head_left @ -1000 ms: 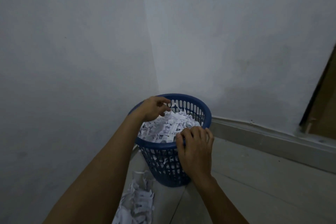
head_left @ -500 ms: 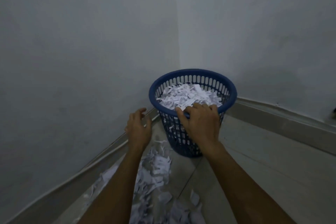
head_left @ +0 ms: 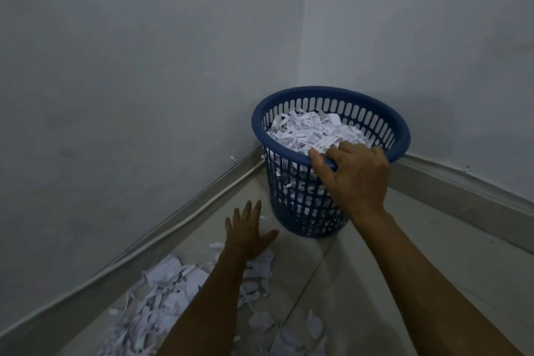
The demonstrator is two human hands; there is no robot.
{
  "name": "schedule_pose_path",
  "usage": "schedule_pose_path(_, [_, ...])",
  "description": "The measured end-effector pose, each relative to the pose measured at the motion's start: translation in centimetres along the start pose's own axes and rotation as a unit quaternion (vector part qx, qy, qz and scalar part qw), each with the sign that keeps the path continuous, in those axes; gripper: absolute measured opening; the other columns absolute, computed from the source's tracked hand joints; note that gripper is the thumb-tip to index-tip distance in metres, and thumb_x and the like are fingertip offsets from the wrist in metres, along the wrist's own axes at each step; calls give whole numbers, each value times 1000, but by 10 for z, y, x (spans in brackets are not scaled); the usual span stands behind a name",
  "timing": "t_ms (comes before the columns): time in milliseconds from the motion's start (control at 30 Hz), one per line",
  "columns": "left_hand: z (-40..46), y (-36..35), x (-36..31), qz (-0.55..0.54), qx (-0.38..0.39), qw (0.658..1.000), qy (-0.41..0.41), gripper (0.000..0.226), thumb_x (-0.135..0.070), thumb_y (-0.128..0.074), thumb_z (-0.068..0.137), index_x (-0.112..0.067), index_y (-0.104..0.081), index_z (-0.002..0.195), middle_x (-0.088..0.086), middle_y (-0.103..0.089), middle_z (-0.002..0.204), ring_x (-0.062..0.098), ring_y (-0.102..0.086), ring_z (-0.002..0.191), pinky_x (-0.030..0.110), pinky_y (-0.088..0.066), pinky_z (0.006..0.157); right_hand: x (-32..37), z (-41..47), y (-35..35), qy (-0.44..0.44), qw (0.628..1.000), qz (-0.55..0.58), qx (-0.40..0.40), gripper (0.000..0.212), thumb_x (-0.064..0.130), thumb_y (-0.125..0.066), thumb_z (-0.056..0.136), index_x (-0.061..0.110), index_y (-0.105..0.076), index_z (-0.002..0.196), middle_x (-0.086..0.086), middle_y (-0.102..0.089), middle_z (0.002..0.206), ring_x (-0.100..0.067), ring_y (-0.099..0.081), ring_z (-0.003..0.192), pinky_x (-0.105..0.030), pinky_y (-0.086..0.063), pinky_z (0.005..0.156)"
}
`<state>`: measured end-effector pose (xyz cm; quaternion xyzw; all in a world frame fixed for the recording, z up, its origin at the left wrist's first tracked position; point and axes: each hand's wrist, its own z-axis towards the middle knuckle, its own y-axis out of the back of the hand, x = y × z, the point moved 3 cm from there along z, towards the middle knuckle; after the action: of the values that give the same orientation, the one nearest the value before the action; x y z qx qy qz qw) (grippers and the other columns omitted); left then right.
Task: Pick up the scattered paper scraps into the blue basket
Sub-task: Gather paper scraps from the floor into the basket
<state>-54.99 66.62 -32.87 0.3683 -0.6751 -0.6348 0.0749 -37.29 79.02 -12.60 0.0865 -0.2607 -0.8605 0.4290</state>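
The blue basket [head_left: 372,113] stands on the floor in the room's corner, filled almost to the rim with white paper scraps [head_left: 309,131]. My right hand [head_left: 357,176] grips its near rim, fingers curled over the edge. My left hand [head_left: 248,228] is lower and to the left, fingers straight and spread, palm down just above the floor beside the basket's base. Scattered paper scraps [head_left: 170,295] lie on the floor under and behind that hand, reaching to the bottom edge of the view.
Two grey walls meet behind the basket, each with a pale skirting board [head_left: 185,211] along the floor. A thin cable [head_left: 150,243] runs along the left skirting. Pale tiled floor [head_left: 433,243] stretches to the right of the basket.
My left hand left the basket's far rim, dropped to the floor and spread flat over the scraps. My right hand stayed on the near rim. The view tilted down, showing more scraps.
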Motion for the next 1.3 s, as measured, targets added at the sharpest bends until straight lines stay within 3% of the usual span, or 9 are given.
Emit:
schedule_pose_path(233, [-5,-39,25,73,32,994,-76,121,-104,2,53,-40,5,156,-3,15,164,27,17,150,59,10,118,-5,0,-14,-1,1000,-9,-30,56,53,-50,99,17,-63,57,0,-55,54,-18,-48,54,-34,-34,60])
schedule_pose_path(400, [-33,-54,31,80,-26,989,-120,111,-102,-18,65,-40,-3,156,-8,12,163,19,11,152,48,8,120,-4,2,-20,-12,999,-7,-32,56,53,-49,99,17,-66,59,1,-56,55,-18,-48,55,-35,-34,62])
schedule_pose_path(467, [-48,-55,30,53,-75,989,-116,96,-93,-34,74,-38,-30,152,-4,-22,161,23,-20,147,47,-17,116,1,2,-22,-19,999,-7,-32,55,53,-49,99,18,-68,61,1,-58,56,-17,-49,56,-35,-35,64])
schedule_pose_path(500, [-54,-56,28,32,-114,987,-113,80,-85,-42,79,-35,-48,141,-3,-44,146,25,-40,132,44,-33,104,2,3,-23,-23,999,-6,-30,55,53,-48,99,18,-69,62,1,-58,57,-18,-50,56,-35,-36,65])
schedule_pose_path(567, [-64,-56,24,5,-187,976,-109,50,-69,-51,85,-28,-65,111,-3,-57,107,22,-54,93,36,-44,75,3,4,-22,-27,999,-2,-22,56,54,-47,99,18,-70,63,1,-59,58,-18,-52,58,-35,-36,67])
schedule_pose_path(733, [-68,-60,20,18,-155,981,-112,27,-51,-49,85,-25,-51,83,-2,-59,73,22,-61,60,31,-45,46,4,7,-19,-42,999,0,30,59,57,-42,99,19,-77,71,2,-66,62,-16,-55,60,-34,-40,71])
schedule_pose_path(933, [-69,-53,23,-49,-88,993,-65,22,-35,-61,93,-17,-51,83,9,-64,85,31,-63,80,35,-43,66,8,7,-9,-36,997,6,70,53,55,-45,97,21,-80,75,2,-68,65,-18,-58,63,-34,-37,72])
schedule_pose_path(1133, [-90,-19,22,-197,-153,968,-10,33,-48,-56,84,-20,-48,68,-1,-57,62,20,-57,62,33,-43,59,16,-6,7,-34,995,37,84,52,54,-46,95,22,-79,71,2,-66,62,-19,-58,63,-35,-40,71])
schedule_pose_path(1300, [-94,51,6,-263,-243,934,-3,33,-26,-70,90,-14,-52,65,-3,-56,57,8,-55,56,15,-37,51,31,-11,25,-39,993,35,103,56,55,-44,95,21,-79,68,2,-67,61,-19,-58,61,-35,-41,71])
